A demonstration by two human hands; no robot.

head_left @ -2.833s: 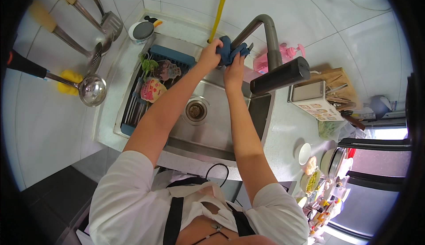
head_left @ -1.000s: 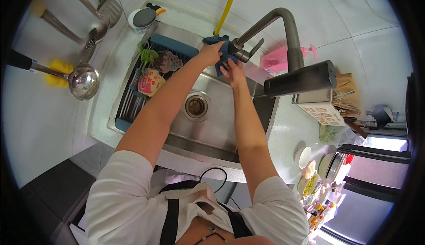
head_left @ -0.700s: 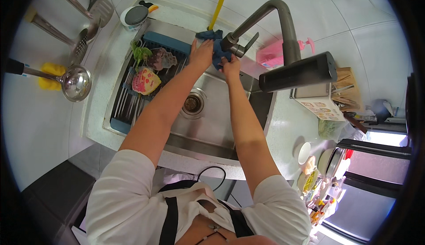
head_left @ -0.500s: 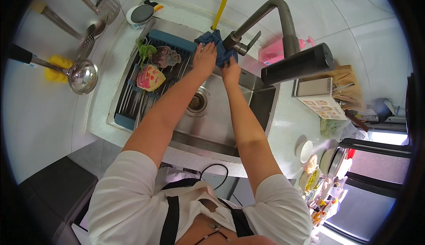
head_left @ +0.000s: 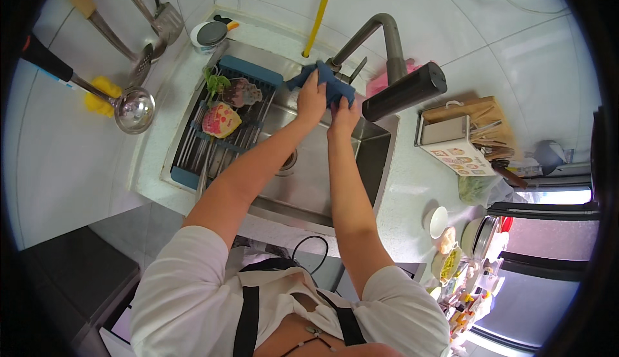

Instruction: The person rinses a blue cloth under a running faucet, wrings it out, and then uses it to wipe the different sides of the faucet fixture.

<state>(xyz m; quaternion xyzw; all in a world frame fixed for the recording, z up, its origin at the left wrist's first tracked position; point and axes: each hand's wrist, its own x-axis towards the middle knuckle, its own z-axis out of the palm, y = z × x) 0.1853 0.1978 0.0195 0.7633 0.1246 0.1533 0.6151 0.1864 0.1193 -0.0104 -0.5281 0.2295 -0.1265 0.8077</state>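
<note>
A dark blue cloth (head_left: 335, 89) is bunched at the back edge of the steel sink (head_left: 306, 192), just in front of the base of the tall grey faucet (head_left: 391, 38). My left hand (head_left: 311, 104) grips the cloth from its left side, fingers pointing away from me. At its near right corner, my right hand (head_left: 344, 119) pinches the cloth, the fingertips partly covered by the fabric. Both forearms reach over the basin, and the left one partly hides the drain (head_left: 288, 161).
Left over the sink lies a drying rack (head_left: 182, 175) holding a pink-and-yellow sponge (head_left: 221, 120), a dark patterned piece (head_left: 242, 92) and green leaves (head_left: 218, 82). A ladle (head_left: 135, 110) hangs at left. A utensil holder (head_left: 445, 138) and white bowl (head_left: 436, 221) stand at right.
Both hands have shifted slightly right and toward me with the cloth, from behind and beside the faucet base to in front of it. The view has also moved a little.
</note>
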